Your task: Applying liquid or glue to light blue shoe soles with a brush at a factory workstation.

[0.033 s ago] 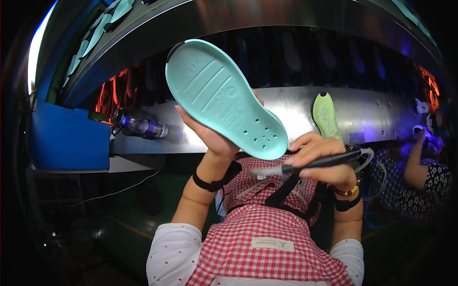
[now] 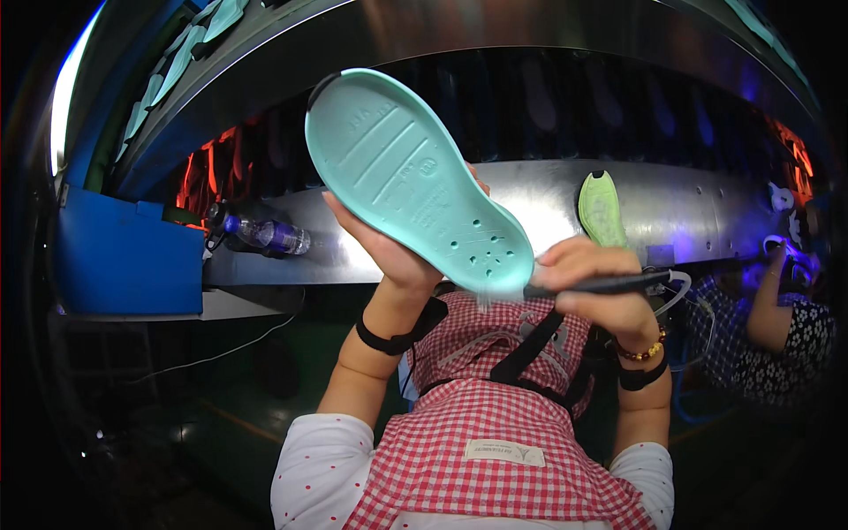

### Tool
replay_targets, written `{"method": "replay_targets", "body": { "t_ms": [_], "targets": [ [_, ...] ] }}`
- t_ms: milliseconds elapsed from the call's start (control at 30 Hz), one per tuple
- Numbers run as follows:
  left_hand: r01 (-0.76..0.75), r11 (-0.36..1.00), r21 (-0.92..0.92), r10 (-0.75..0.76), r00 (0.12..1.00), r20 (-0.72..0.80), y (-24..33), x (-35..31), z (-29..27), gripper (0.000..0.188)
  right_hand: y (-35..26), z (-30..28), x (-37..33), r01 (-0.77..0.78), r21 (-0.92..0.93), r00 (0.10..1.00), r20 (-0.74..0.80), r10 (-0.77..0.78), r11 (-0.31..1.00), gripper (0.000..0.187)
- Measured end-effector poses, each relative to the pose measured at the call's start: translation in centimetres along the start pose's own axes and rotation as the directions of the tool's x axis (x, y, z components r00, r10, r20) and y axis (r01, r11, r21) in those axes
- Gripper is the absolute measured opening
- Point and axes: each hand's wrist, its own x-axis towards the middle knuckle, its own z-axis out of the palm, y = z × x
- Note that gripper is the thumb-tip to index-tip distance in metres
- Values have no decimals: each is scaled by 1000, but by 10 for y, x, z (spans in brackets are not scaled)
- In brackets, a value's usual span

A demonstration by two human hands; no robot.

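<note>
A turquoise shoe sole point(image 2: 397, 168) is tilted up in front of me, its ribbed, hollowed face with several small holes showing and a black patch at its far end. My left hand point(image 2: 397, 256) grips it from behind and along its left edge, with fingertips showing past the right edge. My right hand point(image 2: 596, 283) is closed round a black-handled brush point(image 2: 618, 283) with a pale tube at its rear. The brush's pale bristles, smeared by motion, overlap the sole's near end; whether they touch cannot be told.
A metal bench point(image 2: 530, 190) runs across, with a light green sole point(image 2: 601, 212) to the right and a clear bottle point(image 2: 274, 236) to the left. A blue box point(image 2: 128, 252) stands far left. At the right, another person's arm point(image 2: 771, 300) reaches to the bench.
The brush has moved slightly up, bringing its bristles from below the sole to overlap its near edge. My right hand has shifted with it; the sole is nearly still.
</note>
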Motion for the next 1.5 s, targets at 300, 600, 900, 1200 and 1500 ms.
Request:
{"method": "replay_targets", "body": {
  "t_ms": [300,600,900,1200,1500],
  "targets": [
    [345,894,-287,-318,938,136,-27,-39,-2,72,6,32,-7,-137,275,955,-219,200,952,22],
    [599,800,-32,-567,773,285,-17,-19,-41,51,7,16,-1,33,-244,994,105,-7,969,22],
    [813,506,290,-863,467,194,-13,-11,-30,59,12,-14,-8,96,-227,965,262,-34,969,16],
    [793,504,342,-863,468,189,-4,-6,-37,61,11,-27,-13,135,-348,976,208,-64,928,18],
    [751,645,143,-764,632,129,5,-10,-50,57,16,-32,-20,133,-399,991,59,-119,907,19]
  ]
}}
